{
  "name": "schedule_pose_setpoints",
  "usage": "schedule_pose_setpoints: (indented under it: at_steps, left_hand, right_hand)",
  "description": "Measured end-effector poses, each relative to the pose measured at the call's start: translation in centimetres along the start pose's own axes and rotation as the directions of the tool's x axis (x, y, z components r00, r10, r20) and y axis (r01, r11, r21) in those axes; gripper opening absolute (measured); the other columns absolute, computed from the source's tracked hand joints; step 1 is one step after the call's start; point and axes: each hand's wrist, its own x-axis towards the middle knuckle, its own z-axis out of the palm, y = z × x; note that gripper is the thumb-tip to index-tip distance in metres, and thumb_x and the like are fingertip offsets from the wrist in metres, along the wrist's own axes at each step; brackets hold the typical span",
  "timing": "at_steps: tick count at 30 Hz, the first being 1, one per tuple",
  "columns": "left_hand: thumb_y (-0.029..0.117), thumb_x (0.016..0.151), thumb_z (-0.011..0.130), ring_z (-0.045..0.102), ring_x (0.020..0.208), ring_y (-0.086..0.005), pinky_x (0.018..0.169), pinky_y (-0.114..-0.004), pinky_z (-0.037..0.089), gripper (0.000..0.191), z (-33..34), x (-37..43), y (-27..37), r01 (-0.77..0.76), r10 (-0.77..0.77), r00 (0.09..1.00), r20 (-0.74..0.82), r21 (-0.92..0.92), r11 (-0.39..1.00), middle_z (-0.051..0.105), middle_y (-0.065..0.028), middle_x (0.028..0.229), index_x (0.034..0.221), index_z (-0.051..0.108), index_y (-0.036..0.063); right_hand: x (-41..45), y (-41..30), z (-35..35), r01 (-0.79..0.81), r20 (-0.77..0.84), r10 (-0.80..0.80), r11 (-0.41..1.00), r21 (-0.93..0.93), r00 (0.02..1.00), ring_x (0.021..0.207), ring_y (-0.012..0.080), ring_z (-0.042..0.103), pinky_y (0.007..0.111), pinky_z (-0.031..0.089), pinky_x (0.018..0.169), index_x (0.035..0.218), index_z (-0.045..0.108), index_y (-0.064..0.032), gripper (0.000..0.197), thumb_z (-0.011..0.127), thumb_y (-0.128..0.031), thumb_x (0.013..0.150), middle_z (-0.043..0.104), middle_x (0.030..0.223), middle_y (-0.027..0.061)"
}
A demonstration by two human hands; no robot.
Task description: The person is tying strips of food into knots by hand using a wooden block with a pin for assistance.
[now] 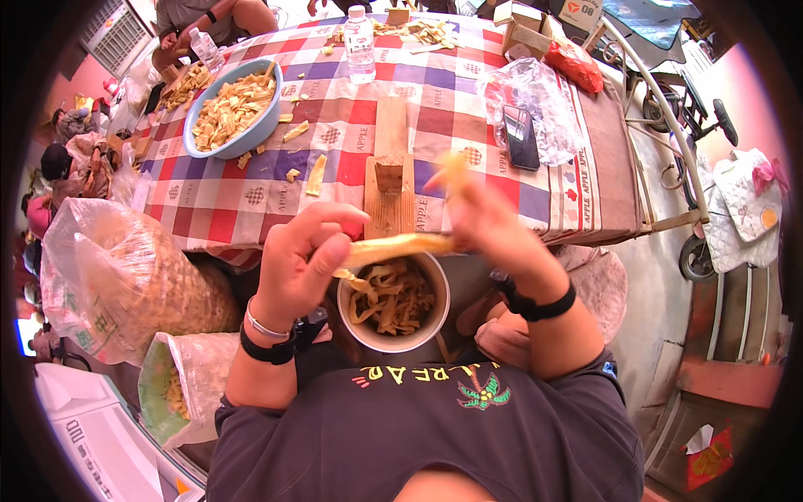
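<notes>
My left hand (313,257) pinches one end of a long pale yellow strip (395,249), which looks like dried plant or root material. My right hand (483,219) is blurred at the strip's other end, with another yellowish bit near its fingertips; its exact grip is hard to make out. Below the strip, a round white tub (443,295) holds a tangle of brownish strips. Just beyond my hands, a wooden block stand (389,194) with an upright piece sits at the edge of the checked tablecloth (232,213).
A blue basin (276,119) of cut pieces stands at the table's left. A water bottle (361,50), a smartphone (521,138) and clear plastic (533,94) lie farther off. Filled sacks (132,276) stand at left. A person (213,19) sits across the table.
</notes>
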Motion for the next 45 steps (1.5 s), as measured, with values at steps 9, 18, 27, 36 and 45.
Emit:
schedule_pose_setpoints:
  at_steps: [9, 18, 27, 36, 45]
  left_hand:
    - [0.023, 0.099, 0.054, 0.061, 0.065, -0.0240, 0.060, -0.032, 0.047, 0.025, 2.2, 5.7, 1.4, -0.064, 0.014, 0.986, 0.165, 0.302, 0.951, 0.060, -0.0109, 0.073, 0.088, 0.065, 0.0031]
    - [0.017, 0.089, 0.070, 0.055, 0.073, -0.0095, 0.067, -0.024, 0.046, 0.027, 3.4, 0.5, -1.7, 0.066, -0.085, 0.979, 0.184, 0.107, 0.992, 0.059, -0.0022, 0.085, 0.108, 0.061, 0.0010]
    - [0.009, 0.093, 0.063, 0.061, 0.065, -0.0174, 0.059, -0.032, 0.048, 0.006, 5.9, -0.3, -7.1, -0.167, 0.169, 0.985, -0.020, 0.080, 0.983, 0.061, -0.0091, 0.078, 0.095, 0.061, 0.0030]
    - [0.005, 0.092, 0.054, 0.059, 0.098, -0.0113, 0.088, -0.027, 0.049, 0.027, 4.7, 1.3, -11.0, 0.185, -0.164, 0.983, 0.086, -0.399, 0.898, 0.059, -0.0028, 0.103, 0.119, 0.053, 0.0028]
    - [0.005, 0.091, 0.054, 0.055, 0.087, -0.0061, 0.079, -0.023, 0.046, 0.012, 3.4, 1.0, -9.7, 0.345, -0.294, 0.938, 0.184, -0.576, 0.741, 0.057, 0.0015, 0.092, 0.102, 0.055, 0.0028]
  right_hand:
    - [-1.9, -1.9, 3.4, -0.119, 0.833, -0.355, 0.890, 0.439, 0.424, 0.069, 0.0200, 0.062, 0.032, 0.049, 0.064, 0.088, 0.063, 0.0033, 0.025, 0.056, -0.017, 0.100, 0.064, 0.076, 0.0100]
    - [-1.6, 3.6, 3.6, -0.253, 0.467, 0.168, 0.959, 0.126, 0.868, 0.082, 0.0049, 0.056, 0.023, 0.047, 0.070, 0.109, 0.063, -0.0036, 0.023, 0.056, -0.025, 0.102, 0.063, 0.090, -0.0024]
    - [2.5, 6.6, 4.3, -0.014, -0.059, 0.033, 0.957, 0.290, 0.998, 0.074, 0.0047, 0.053, 0.020, 0.043, 0.067, 0.102, 0.058, -0.0058, 0.016, 0.054, -0.021, 0.102, 0.058, 0.084, -0.0026]
    - [3.1, 6.2, 5.1, -0.039, -0.057, 0.079, 0.861, 0.508, 0.995, 0.094, 0.0074, 0.056, 0.023, 0.046, 0.083, 0.109, 0.054, -0.0073, 0.010, 0.057, -0.011, 0.100, 0.058, 0.103, 0.0014]
    - [1.2, 6.7, 6.2, 0.339, -0.139, -0.362, 0.926, -0.164, 0.922, 0.087, 0.0101, 0.060, 0.023, 0.048, 0.077, 0.107, 0.055, -0.0039, 0.020, 0.066, 0.002, 0.091, 0.062, 0.098, 0.0048]
